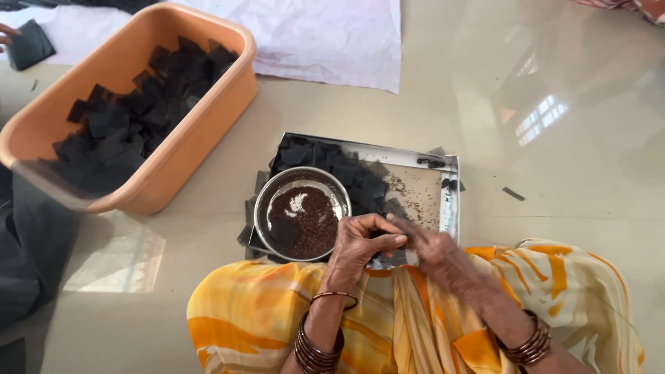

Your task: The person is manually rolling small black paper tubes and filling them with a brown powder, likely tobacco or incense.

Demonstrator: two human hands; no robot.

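While both hands pinch it, small black cloth square [396, 244], partly hidden.

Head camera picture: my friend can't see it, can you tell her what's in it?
A person's left hand and right hand meet over a metal tray of small black squares, pinching something tiny. A steel bowl of dark seeds sits on the tray, and an orange tub of black squares stands on the floor beside it.

Small black square [396, 244], pinched between fingers [388, 239]
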